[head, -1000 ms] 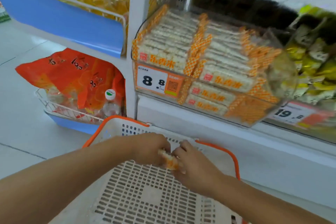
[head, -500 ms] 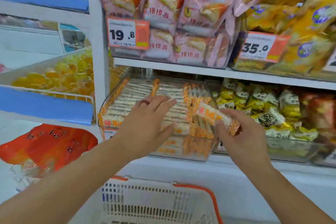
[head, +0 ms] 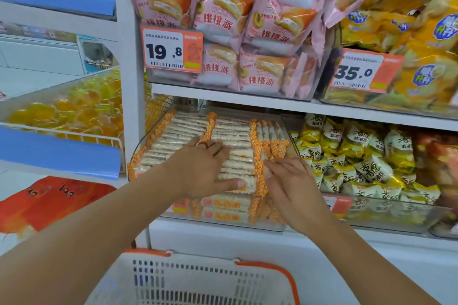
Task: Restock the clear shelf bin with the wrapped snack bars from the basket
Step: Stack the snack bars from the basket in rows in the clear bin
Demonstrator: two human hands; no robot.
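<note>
The clear shelf bin [head: 158,138] on the lower shelf holds rows of white snack bars [head: 178,141] with orange-checked wrapper ends. My left hand [head: 205,168] lies flat and open on the middle row, thumb at the front edge. My right hand [head: 290,181] is at the bin's right column, its fingers curled around a snack bar [head: 266,172] that is partly down among the upright bars. The white basket [head: 198,280] with orange rim sits below my arms; only its perforated wall shows, and no bars are visible inside.
Pink pastry packs [head: 223,22] fill the shelf above, behind a 19.8 price tag [head: 171,51]. A bin of yellow-and-white packets [head: 359,163] stands directly right. A tilted bin of yellow sweets [head: 69,111] and orange bags [head: 49,200] are on the left.
Both hands rose from the basket to the bin. The right hand carried a bar up and has brought it down into the right column; the left hand has settled flat on the rows.
</note>
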